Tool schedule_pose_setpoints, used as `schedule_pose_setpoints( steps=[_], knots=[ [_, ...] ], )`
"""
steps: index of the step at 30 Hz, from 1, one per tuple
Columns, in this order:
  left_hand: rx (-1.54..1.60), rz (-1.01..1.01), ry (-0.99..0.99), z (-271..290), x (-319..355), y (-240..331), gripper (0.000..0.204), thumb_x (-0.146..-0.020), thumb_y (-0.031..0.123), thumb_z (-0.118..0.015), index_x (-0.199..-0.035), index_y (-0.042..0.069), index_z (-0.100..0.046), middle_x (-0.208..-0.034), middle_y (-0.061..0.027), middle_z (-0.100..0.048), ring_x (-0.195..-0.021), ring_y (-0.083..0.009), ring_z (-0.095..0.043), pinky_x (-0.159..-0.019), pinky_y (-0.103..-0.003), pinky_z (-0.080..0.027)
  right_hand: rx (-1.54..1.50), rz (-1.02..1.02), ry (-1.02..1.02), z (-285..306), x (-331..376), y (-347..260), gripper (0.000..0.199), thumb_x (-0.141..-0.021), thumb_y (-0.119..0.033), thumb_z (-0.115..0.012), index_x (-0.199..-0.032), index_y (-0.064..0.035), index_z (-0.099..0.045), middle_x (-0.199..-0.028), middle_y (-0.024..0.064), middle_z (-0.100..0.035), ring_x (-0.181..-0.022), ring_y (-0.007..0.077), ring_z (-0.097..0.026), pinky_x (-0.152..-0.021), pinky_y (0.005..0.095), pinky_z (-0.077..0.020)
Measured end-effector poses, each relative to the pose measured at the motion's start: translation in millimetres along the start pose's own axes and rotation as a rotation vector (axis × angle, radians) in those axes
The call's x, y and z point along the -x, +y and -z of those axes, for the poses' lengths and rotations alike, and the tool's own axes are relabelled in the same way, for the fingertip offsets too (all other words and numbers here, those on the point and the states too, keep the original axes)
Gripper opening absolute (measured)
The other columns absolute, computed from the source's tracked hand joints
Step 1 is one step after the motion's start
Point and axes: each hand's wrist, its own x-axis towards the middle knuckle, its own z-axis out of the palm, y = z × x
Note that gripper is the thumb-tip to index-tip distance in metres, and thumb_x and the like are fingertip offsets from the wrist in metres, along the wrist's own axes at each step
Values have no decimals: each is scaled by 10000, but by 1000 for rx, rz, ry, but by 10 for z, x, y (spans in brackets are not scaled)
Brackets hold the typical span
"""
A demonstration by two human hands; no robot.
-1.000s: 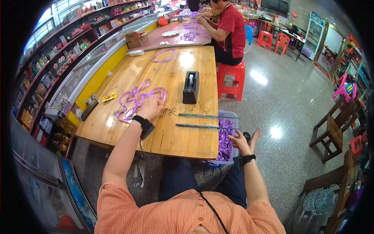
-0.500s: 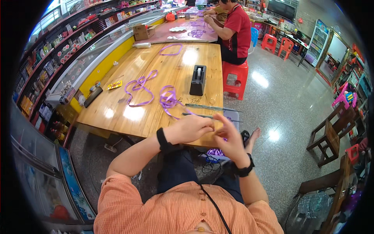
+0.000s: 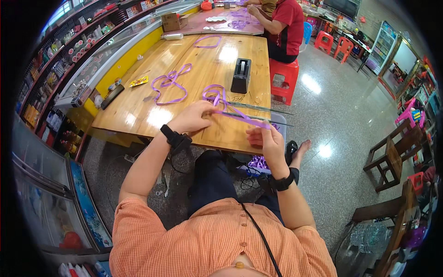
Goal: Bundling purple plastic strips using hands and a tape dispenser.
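Note:
A shiny purple ribbon (image 3: 258, 123) stretches between my hands over the near edge of the wooden table. My right hand (image 3: 271, 142) pinches one end of that stretch between thumb and fingers. At its other end my left hand (image 3: 193, 117) is closed, fingertips on the ribbon. Loose loops of the same ribbon lie just beyond, on the tabletop. Two thin dark green sticks (image 3: 258, 108) lie under and behind the ribbon, jutting past the table's right edge. Another looped purple ribbon (image 3: 171, 82) rests farther left, apart from my hands.
A black tape dispenser (image 3: 241, 75) stands beyond my hands on the wooden table (image 3: 203, 60). Below the table edge sits a bin of purple ribbon (image 3: 258, 162). A person in a red shirt (image 3: 287, 27) sits on a red stool (image 3: 283, 78) at the far right corner.
My hands were close together and have moved apart, the left one to the left. The ribbon is now drawn out between them. The view has shifted a little.

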Motion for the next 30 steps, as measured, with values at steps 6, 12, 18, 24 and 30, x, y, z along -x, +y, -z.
schedule_pose_setpoints(
  steps=[6, 12, 18, 24, 30],
  knots=[
    [55, 419, -69, 242, -224, 30, 235, -837, 244, -702, -927, 27, -704, -885, -158, -685, -866, -287, -656, -769, -353, -506, -213, -5, 116, 61, -14, 48, 522, -1073, -404, -332, -1123, 55, -576, -1005, 173, -692, -849, 235, -702, -768, 329, -580],
    [222, 166, 170, 775, -447, 115, 231, -938, 216, -599, -1021, 26, -700, -924, -71, -712, -870, -145, -657, -745, -309, -511, -277, 29, 141, 77, -26, 34, 477, -1080, -339, -317, -1227, 61, -532, -1061, 201, -672, -905, 252, -692, -809, 354, -580],
    [182, 312, 105, 949, -707, 680, 256, -968, 202, -513, -1073, 37, -677, -932, -41, -699, -809, -105, -657, -667, -273, -525, -338, 14, 186, 369, -25, 15, 388, -1044, -231, -448, -1307, 47, -511, -1099, 173, -661, -904, 204, -675, -779, 331, -579],
    [261, 339, -154, 557, -664, 707, 263, -978, 222, -499, -1021, 34, -677, -773, -15, -659, -639, -69, -611, -504, -226, -482, 718, 296, 149, 389, 27, -24, 658, -824, -106, -738, -1423, -54, -470, -1286, 90, -571, -653, 45, -528, -606, 207, -483],
    [431, 264, -537, 253, -489, 1119, 256, -925, 208, -566, -1041, 9, -678, -865, -64, -694, -696, -122, -645, -579, -269, -529, 582, 284, 35, -10, 162, -157, 613, -809, -93, -761, -1376, -62, -530, -1213, 126, -623, -627, 92, -566, -623, 251, -503]
  ],
)
